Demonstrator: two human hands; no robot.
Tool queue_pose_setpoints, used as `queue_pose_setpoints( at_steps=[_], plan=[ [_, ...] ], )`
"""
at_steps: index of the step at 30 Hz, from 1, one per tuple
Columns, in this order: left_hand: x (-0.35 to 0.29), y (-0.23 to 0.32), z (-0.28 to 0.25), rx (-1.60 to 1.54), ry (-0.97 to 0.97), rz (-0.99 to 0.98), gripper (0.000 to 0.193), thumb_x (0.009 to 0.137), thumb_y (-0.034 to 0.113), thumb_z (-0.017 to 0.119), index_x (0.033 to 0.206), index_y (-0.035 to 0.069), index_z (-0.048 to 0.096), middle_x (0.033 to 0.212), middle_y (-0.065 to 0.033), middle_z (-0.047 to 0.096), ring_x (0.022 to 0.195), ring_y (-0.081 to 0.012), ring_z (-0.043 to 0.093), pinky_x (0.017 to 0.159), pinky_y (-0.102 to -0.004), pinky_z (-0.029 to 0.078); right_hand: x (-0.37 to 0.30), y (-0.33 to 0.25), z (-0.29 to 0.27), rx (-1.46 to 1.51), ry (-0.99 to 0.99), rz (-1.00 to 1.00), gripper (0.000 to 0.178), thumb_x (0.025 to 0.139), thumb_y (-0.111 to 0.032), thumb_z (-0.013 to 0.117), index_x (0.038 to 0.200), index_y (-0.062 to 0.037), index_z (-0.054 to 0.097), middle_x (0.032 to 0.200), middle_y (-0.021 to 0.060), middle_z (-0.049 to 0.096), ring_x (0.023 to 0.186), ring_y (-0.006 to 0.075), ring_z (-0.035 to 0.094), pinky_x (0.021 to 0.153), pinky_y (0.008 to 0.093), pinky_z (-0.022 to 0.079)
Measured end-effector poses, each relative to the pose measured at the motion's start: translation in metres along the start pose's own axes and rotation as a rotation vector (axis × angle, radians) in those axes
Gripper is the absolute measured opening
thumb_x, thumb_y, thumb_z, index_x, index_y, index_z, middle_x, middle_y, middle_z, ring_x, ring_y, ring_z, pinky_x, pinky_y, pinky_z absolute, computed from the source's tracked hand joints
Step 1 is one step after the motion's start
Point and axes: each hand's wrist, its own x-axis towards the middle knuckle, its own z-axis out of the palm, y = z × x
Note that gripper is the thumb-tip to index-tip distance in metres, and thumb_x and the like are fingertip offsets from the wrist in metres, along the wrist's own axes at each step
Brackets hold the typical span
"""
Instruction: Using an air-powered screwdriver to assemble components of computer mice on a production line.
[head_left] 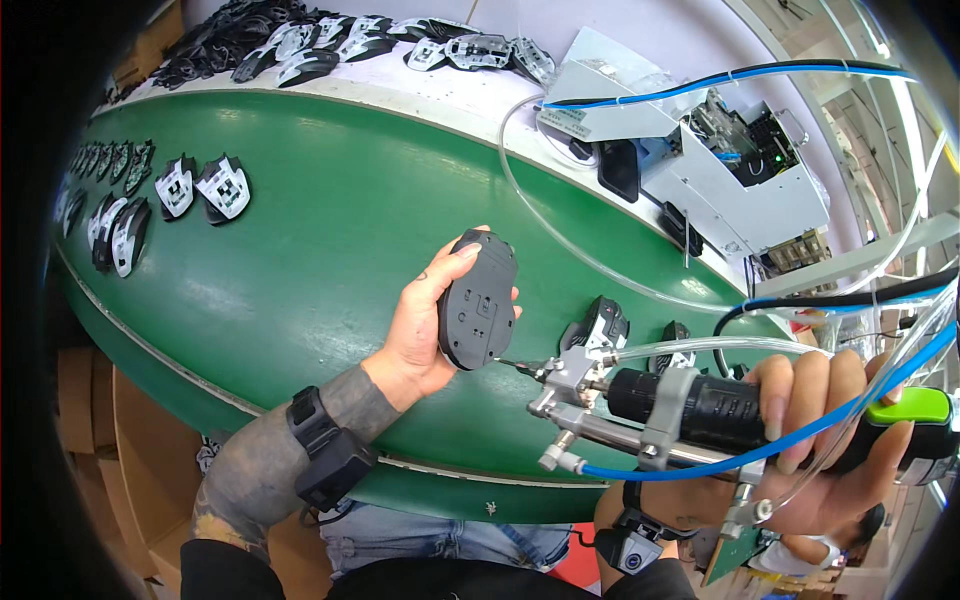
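My left hand (408,328) is wrapped round a black computer mouse (482,300), its underside turned up toward me. My right hand (815,410) grips a black power screwdriver (715,408) with a green part and a metal feed head (572,382). Its thin bit points left, and the tip is at the lower end of the mouse, beside a corner hole; whether it touches cannot be told. Two partly built mice (604,325) lie on the green belt, just beyond the screwdriver.
The green conveyor belt (330,200) carries white-and-black mouse shells (223,188) at the left. More shells (310,65) line the white far ledge. A white screw-feeding machine (720,190) stands at the right; blue, black and clear hoses hang across. Cardboard boxes (150,460) sit at lower left.
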Motion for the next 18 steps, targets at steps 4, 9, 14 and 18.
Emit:
queue_pose_setpoints(
  at_steps=[4,9,14,18],
  plan=[
    [-0.003,0.003,-0.001,-0.02,-0.005,0.01,0.04,0.087,0.028,0.052,0.122,0.011,0.044,0.106,-0.0078,0.053,0.084,-0.0198,0.057,0.073,-0.0354,0.052,-0.002,0.006,0.007,-0.025,0.062,0.025,0.031,0.089,-0.039,0.05,0.104,-0.0141,0.039,0.066,0.0005,0.048,0.052,0.0143,0.044,0.053,0.0311,0.04],
    [-0.004,0.003,-0.001,-0.061,-0.044,0.01,0.039,0.086,0.029,0.051,0.121,0.011,0.045,0.107,-0.0083,0.053,0.084,-0.0216,0.058,0.073,-0.0365,0.052,-0.002,0.01,0.008,0.01,0.082,-0.009,0.031,0.088,-0.039,0.051,0.103,-0.0136,0.039,0.065,0.0006,0.048,0.051,0.0146,0.045,0.052,0.0316,0.04],
    [-0.009,0.001,0.004,-0.122,-0.012,0.037,0.036,0.088,0.029,0.047,0.118,0.01,0.047,0.114,-0.0111,0.053,0.085,-0.0243,0.059,0.075,-0.0393,0.052,0.002,0.011,0.011,-0.003,-0.046,0.042,0.025,0.091,-0.03,0.048,0.101,-0.0079,0.048,0.068,0.0018,0.044,0.055,0.0114,0.045,0.058,0.028,0.035],
    [-0.005,0.001,0.003,-0.112,-0.013,0.047,0.041,0.086,0.029,0.052,0.122,0.012,0.043,0.103,-0.0074,0.052,0.084,-0.0204,0.057,0.072,-0.0362,0.052,0.001,0.007,0.011,-0.007,-0.012,0.033,0.027,0.091,-0.034,0.047,0.104,-0.0107,0.044,0.067,0.0008,0.047,0.054,0.0129,0.045,0.057,0.0293,0.036]
  ],
)
